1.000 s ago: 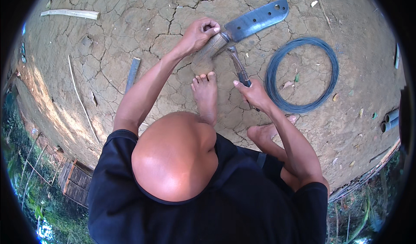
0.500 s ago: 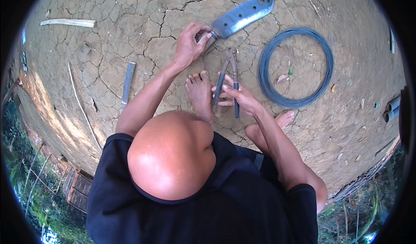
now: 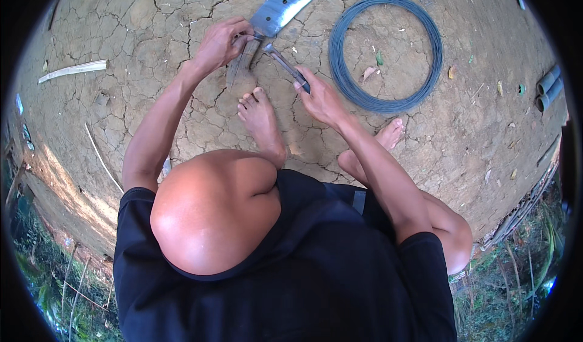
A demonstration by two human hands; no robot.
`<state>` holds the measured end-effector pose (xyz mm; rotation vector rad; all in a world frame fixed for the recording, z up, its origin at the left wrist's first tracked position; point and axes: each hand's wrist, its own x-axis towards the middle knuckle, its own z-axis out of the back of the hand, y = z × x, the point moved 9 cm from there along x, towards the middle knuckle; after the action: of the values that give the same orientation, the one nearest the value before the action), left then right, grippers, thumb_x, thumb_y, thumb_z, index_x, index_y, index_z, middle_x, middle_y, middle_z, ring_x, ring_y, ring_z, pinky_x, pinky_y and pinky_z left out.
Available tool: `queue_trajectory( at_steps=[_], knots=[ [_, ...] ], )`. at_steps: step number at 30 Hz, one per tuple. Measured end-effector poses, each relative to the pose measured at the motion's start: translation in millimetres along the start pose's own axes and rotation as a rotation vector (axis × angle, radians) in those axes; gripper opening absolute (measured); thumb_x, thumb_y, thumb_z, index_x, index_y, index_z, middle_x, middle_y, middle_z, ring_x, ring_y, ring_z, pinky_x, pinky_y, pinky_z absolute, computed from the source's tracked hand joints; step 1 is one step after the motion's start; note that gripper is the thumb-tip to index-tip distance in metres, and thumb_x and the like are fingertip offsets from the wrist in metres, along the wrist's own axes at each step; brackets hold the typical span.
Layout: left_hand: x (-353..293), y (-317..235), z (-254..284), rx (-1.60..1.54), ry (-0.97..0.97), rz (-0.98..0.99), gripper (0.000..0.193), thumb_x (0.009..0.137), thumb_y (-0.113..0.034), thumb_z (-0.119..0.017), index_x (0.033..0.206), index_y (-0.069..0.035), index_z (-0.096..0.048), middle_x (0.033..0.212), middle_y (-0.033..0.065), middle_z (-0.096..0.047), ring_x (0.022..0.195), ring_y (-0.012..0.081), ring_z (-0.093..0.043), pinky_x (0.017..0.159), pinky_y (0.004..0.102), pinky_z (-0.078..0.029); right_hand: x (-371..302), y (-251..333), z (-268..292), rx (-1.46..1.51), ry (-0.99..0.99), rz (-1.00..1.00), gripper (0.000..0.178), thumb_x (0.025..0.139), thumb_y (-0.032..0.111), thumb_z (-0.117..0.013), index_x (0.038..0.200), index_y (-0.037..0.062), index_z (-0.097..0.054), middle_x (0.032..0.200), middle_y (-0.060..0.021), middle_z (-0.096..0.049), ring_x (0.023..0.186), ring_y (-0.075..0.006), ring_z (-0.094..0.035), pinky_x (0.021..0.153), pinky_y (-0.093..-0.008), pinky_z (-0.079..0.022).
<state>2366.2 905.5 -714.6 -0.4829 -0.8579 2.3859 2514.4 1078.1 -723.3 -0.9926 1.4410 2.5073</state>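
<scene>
A large knife lies on the ground in front of me, its broad steel blade [image 3: 288, 5] pierced by several holes and pointing far right. Its wooden handle [image 3: 243, 63] slants back toward my foot. My left hand [image 3: 223, 43] pinches the knife at the neck, where handle meets blade; whatever fine thing may be between the fingertips is too small to make out. Gripped in my right hand [image 3: 320, 98] is a pair of pincers [image 3: 282, 61]. Their jaws are just right of the knife's neck, apart from it, and the grips are mostly hidden in my palm.
A coil of dark wire [image 3: 336, 54] lies on the cracked earth right of my right hand. My bare feet [image 3: 261, 118] are close below the tools. Farther left lie a pale split strip [image 3: 73, 70] and a thin stick [image 3: 102, 157]. Dark tubes [image 3: 549, 88] are at the far right.
My right hand has brought the pincers up toward the knife's neck and closed round their grips, which were spread before. My left hand stays at the neck. The whole view has shifted.
</scene>
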Motion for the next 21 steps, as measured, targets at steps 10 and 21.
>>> queue_trajectory(
  at_steps=[10,21],
  knots=[
    [-10,26,-15,-0.384,0.011,0.217,0.012,0.089,-0.014,-0.067,0.095,-0.003,-0.068,0.096,0.0066,-0.059,0.091,0.0210,-0.058,0.081,0.0342,-0.047,18,-18,-34,0.253,0.226,-0.118,0.056,0.098,0.030,-0.054,0.148,0.0096,-0.039,0.122,-0.0171,-0.061,0.105,-0.0261,-0.062,0.090,-0.0379,-0.049],
    [-12,44,-31,-0.557,0.062,0.319,0.019,0.093,-0.022,-0.067,0.097,-0.003,-0.069,0.101,0.0038,-0.055,0.097,0.0164,-0.053,0.086,0.0312,-0.042,40,-19,-39,0.479,0.503,-0.255,0.043,0.100,0.033,-0.054,0.135,0.0078,-0.050,0.095,-0.0041,-0.064,0.076,-0.0117,-0.063,0.061,-0.0291,-0.050]
  ],
)
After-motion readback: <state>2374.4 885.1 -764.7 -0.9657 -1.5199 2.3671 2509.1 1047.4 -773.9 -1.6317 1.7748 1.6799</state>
